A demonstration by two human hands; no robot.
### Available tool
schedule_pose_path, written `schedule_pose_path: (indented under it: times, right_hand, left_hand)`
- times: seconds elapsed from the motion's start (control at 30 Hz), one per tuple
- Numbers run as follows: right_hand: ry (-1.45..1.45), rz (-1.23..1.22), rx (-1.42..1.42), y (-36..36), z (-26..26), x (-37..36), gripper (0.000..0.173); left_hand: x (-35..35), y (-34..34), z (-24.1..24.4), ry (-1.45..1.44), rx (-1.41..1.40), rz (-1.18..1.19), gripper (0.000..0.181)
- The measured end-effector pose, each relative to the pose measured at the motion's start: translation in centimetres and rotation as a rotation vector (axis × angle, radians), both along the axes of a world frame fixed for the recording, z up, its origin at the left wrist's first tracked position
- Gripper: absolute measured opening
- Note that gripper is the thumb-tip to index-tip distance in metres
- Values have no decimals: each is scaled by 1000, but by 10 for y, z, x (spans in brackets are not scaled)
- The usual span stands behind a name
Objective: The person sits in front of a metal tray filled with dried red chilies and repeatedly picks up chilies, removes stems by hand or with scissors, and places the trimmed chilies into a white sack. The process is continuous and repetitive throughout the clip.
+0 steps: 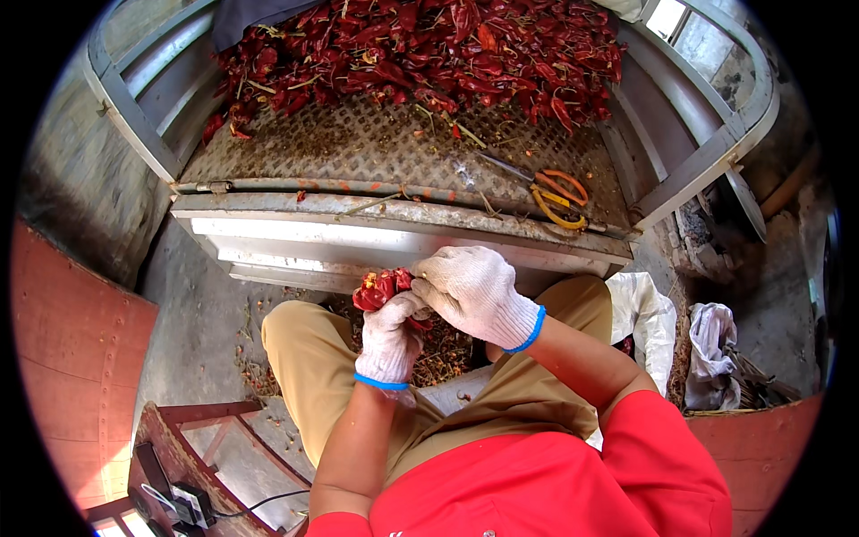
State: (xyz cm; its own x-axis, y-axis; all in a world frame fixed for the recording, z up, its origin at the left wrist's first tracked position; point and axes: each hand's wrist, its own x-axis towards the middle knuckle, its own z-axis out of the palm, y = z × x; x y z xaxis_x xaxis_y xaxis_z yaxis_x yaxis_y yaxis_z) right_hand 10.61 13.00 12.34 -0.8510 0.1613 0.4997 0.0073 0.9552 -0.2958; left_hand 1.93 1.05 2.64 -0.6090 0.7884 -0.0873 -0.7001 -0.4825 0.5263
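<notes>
My left hand (391, 335), in a white knit glove with a blue cuff, grips a small bunch of dried red chilli peppers (381, 288). Yellowish stem ends show on top of the bunch. Against it presses my right hand (466, 288), gloved the same way, with its fingers curled in at the bunch's right side. What those fingertips pinch is hidden, perhaps the stems. Both hands are above my lap, just short of the metal truck bed's lowered tailgate (402, 238). Below them, plant scraps (439, 356) cover the floor between my legs.
A large heap of dried red chillies (429, 54) fills the back of the chequer-plate bed (376, 148). Orange-handled scissors (560, 191) lie near its front edge. White sacks (644, 322) stand at my right. A wooden chair (201, 436) with a plugged-in power adapter (191, 503) is at lower left.
</notes>
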Motion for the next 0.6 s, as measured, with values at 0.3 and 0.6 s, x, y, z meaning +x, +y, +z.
schedule_pose_path:
  times: [0.3,0.6]
  right_hand:
    - [-128,-187,-1132,1,-20,-10,14]
    - [-101,-479,-1983,6,-16,-16,20]
  left_hand:
    - [5,-2,6,92,-57,26,4]
    - [1,7,-4,-55,-75,13,4]
